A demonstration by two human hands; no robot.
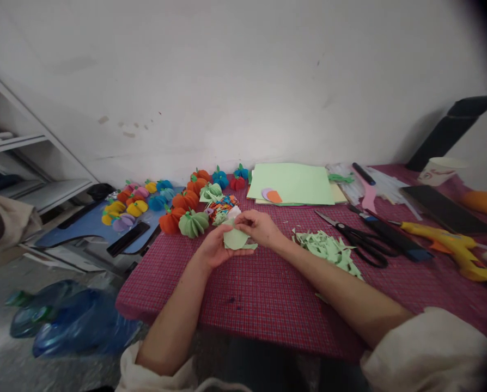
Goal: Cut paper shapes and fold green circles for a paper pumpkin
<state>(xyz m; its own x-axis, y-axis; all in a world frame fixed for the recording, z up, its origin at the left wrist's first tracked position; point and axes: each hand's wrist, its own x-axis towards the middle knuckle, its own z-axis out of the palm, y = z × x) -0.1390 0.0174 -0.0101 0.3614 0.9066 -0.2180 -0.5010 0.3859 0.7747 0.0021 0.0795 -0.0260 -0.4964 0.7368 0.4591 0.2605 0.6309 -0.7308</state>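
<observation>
My left hand (214,249) holds a pale green paper piece with a rounded edge (234,238) over the table, its fingers behind and under the paper. My right hand (260,227) is closed in a pinch at the paper's upper right edge; whether its fingertips grip the same sheet or another one is hard to see. Just left of the hands stands a light green paper pumpkin (193,224). Beyond the hands lies a small heap of colourful paper bits (224,207). Pale green paper scraps (327,247) are piled to the right, beside my right forearm.
Orange paper pumpkins (185,200) and others stand at the back left. Green paper sheets (292,182) are stacked by the wall. Black scissors (360,238), a yellow glue gun (451,245) and a paper cup (440,170) are at right. A phone (128,238) lies on the blue surface (82,231).
</observation>
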